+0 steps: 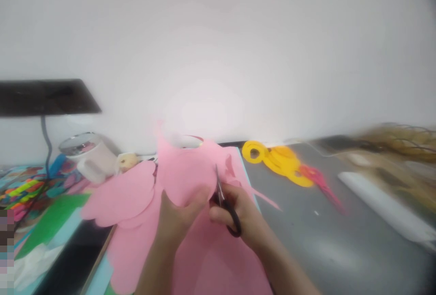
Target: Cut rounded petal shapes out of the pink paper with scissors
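A pink sheet [187, 172] is held up in front of me, with curved cut edges near its top. My left hand [180, 215] grips its lower edge between thumb and fingers. In my right hand [236, 208] are scissors [220, 193] with black handles, their blades pointing up at the sheet's right edge. Several scalloped pink pieces [121, 193] lie to the left, and more pink paper [218, 258] spreads beneath my hands. A thin pink strip [267, 199] sticks out to the right.
Yellow cut shapes [281, 161] and a pink strip-like item [325, 186] lie on the grey table [306, 249]. A white mug [91, 159], green sheet [56, 222] and colourful items stand left. A white long object [384, 204] is at right.
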The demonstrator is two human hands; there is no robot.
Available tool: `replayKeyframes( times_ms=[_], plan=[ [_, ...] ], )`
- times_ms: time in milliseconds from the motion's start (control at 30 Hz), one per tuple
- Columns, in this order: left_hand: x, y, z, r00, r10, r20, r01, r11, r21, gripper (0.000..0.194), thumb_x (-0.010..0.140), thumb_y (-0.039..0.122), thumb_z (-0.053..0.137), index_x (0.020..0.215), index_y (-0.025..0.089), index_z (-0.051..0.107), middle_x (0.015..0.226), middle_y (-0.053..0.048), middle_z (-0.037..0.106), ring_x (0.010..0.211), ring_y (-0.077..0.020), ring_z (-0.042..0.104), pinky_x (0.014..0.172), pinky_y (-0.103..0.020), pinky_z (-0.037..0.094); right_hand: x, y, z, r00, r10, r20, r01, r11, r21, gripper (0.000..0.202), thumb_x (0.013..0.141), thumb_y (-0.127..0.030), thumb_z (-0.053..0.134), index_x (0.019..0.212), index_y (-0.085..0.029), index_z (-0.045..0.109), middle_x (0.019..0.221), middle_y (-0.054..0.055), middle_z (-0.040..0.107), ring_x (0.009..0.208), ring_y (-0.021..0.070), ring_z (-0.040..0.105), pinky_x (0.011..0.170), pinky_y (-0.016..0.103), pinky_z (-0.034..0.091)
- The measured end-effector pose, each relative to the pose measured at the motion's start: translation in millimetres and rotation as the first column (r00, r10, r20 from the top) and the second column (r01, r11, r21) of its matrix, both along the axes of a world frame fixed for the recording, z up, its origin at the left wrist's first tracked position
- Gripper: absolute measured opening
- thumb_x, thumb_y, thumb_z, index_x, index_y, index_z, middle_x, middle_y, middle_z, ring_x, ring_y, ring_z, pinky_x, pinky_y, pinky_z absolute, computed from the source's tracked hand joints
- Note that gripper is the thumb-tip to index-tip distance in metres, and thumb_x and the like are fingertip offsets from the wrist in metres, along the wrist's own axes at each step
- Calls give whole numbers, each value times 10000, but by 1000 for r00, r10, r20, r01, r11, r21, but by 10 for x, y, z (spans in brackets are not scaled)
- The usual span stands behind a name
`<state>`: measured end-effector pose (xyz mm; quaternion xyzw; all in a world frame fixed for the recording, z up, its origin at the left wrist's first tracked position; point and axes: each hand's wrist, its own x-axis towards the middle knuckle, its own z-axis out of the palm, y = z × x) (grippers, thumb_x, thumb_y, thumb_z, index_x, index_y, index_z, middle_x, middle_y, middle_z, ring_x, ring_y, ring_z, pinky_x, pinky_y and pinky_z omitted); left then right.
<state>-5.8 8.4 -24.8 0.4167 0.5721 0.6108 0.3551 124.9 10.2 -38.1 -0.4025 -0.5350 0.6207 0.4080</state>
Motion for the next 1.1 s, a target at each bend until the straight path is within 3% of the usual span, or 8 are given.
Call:
replayKeyframes(
  times_ms=[133,633,867,1100],
  plan=[
    [-9,-27,44,999,-43,-34,42,999,-33,398,607,391,729,913,139,687,932,-119,722,917,-300,665,788,-414,532,-5,-6,1,1000,-18,21,18,1000,-2,193,637,-244,704,643,-191,518,542,-62,447,496,86,376,457,218,281],
    [-14,-23,60,998,-19,-67,14,997,-72,377,614,389,709,896,139,696,906,-103,725,929,-289,656,781,-395,522,-27,-19,44,999,-35,-15,34,997,-66,124,619,-196,661,707,-173,578,542,-48,498,491,97,467,447,202,337],
    [-3,-27,142,997,-47,-65,41,995,-95,243,626,386,707,687,153,675,694,-63,726,700,-233,677,570,-298,526,-36,-8,13,998,-63,13,63,997,-33,126,627,-178,601,752,-170,599,521,-38,539,481,111,492,448,209,347],
    [61,-40,195,1000,-11,-27,5,981,-196,224,594,345,738,656,143,663,652,-60,709,666,-234,676,585,-316,528,-27,-16,8,999,-50,12,51,997,-57,163,655,-238,679,773,-170,591,533,-38,534,496,112,488,463,213,344]
  ],
)
